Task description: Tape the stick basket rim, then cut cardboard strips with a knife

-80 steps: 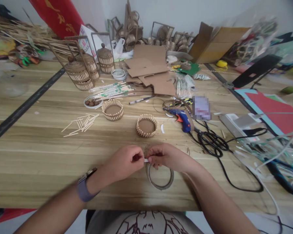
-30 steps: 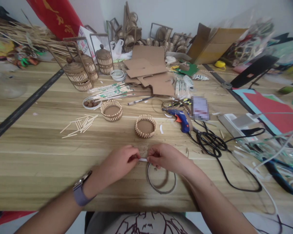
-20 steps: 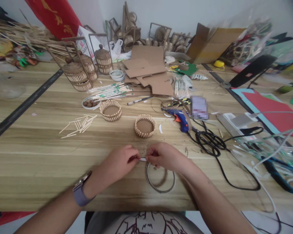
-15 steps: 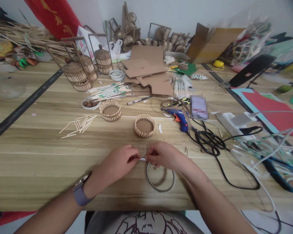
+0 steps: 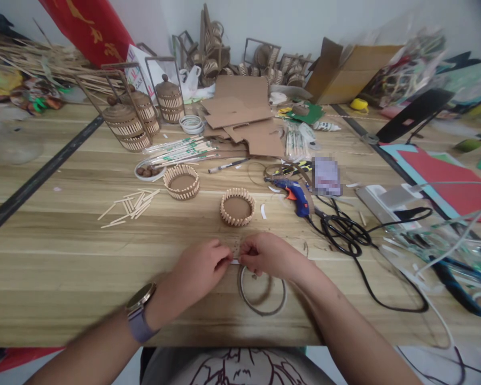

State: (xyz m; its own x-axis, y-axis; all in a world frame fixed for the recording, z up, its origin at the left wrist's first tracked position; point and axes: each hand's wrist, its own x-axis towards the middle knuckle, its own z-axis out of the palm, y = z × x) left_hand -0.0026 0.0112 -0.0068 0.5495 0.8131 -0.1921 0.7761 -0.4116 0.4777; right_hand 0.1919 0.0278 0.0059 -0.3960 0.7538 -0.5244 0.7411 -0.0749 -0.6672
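My left hand point(image 5: 206, 263) pinches one end of a narrow white strip point(image 5: 235, 261) low over the table's near side. Close beside it, my right hand point(image 5: 266, 254) has its thumb and fingers closed on the same strip. Under my right hand a thin grey-white ring point(image 5: 263, 313) reaches toward me; whether the strip is part of it is hidden by my fingers. Just beyond my hands sits a round cardboard base edged with short wooden sticks point(image 5: 237, 207). A taller slatted round basket point(image 5: 181, 183) stands to its left.
Loose short sticks point(image 5: 133, 206) lie at left, near a dish of brown balls point(image 5: 149, 171). A blue glue gun point(image 5: 292, 195) with a coiled black cord point(image 5: 347, 232) is at right. Cardboard sheets point(image 5: 240, 107) and finished lidded baskets point(image 5: 126, 125) stand farther back.
My left hand has shifted slightly right along the strip, closer to my right hand, and its wrist has turned a little. My right hand and the ring stay almost where they were.
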